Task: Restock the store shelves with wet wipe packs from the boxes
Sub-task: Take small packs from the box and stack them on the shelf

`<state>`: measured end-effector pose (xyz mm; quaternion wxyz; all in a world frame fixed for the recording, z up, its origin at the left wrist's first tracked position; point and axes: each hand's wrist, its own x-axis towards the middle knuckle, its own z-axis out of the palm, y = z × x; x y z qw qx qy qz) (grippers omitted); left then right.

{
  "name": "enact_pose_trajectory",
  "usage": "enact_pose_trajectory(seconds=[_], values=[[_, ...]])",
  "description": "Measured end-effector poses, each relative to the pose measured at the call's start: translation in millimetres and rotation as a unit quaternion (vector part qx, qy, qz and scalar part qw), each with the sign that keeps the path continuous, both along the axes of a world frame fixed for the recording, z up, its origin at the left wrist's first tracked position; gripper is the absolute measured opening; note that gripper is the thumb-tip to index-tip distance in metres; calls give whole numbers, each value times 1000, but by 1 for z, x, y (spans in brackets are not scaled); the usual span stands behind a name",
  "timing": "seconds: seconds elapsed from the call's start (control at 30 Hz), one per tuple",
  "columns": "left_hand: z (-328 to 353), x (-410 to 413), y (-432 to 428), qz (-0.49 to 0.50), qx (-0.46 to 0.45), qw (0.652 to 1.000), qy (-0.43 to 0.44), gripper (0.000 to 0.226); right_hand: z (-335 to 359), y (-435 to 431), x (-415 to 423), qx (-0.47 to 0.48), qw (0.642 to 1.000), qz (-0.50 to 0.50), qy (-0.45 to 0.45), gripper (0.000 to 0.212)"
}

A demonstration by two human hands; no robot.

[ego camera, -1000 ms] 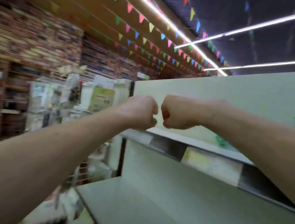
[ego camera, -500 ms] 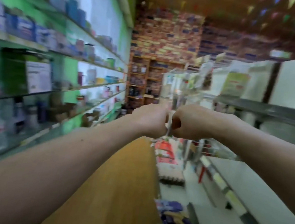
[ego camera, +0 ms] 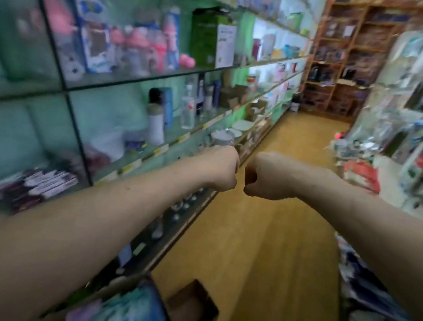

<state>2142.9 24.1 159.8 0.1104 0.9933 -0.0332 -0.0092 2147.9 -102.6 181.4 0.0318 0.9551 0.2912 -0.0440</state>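
Both my arms reach straight out in front of me down a shop aisle. My left hand [ego camera: 221, 168] and my right hand [ego camera: 267, 175] are clenched into fists, knuckles almost touching, and neither holds anything. Low at the bottom edge stands an open cardboard box [ego camera: 194, 310] on the floor, with blue and purple wet wipe packs [ego camera: 130, 315] showing inside it. The whole view is blurred by motion.
Glass shelves [ego camera: 140, 79] with baby bottles, cups and boxes run along the left. Hanging goods and piled packets [ego camera: 360, 173] line the right side. A wooden floor [ego camera: 261, 246] runs between them to brown shelving [ego camera: 345, 56] at the far end.
The view has swung left, away from the empty grey shelves and onto the aisle and glass shelves. My fists have stayed together in front of me.
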Motion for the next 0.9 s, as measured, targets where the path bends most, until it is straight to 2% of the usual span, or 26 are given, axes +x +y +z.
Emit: enact_pose_trajectory(seconds=[0.17, 0.33, 0.4, 0.47, 0.57, 0.67, 0.77, 0.83, 0.9], values=[[-38, -52, 70, 84, -8, 995, 46, 15, -38, 72, -28, -21, 996, 71, 49, 16], [-73, -105, 122, 168, -17, 983, 74, 32, -69, 131, -56, -44, 983, 157, 88, 16], [-89, -124, 134, 203, -21, 974, 94, 26, -86, 148, -67, -38, 975, 192, 109, 16], [-106, -139, 145, 235, -18, 965, 114, 11, -106, 163, -74, -30, 967, 211, 139, 21], [-135, -160, 155, 267, -46, 952, 143, 13, -139, 181, -86, -44, 954, 241, 172, 36], [-171, -178, 162, 304, -77, 932, 184, 15, -175, 194, -95, -54, 943, 256, 205, 41], [-211, -192, 170, 331, -104, 914, 211, 9, -218, 200, -98, -65, 941, 244, 225, 28], [-237, -198, 173, 352, -130, 902, 215, 24, -245, 199, -96, -60, 941, 242, 231, 13], [-261, -203, 173, 366, -144, 892, 223, 29, -271, 196, -92, -55, 941, 235, 238, 17]])
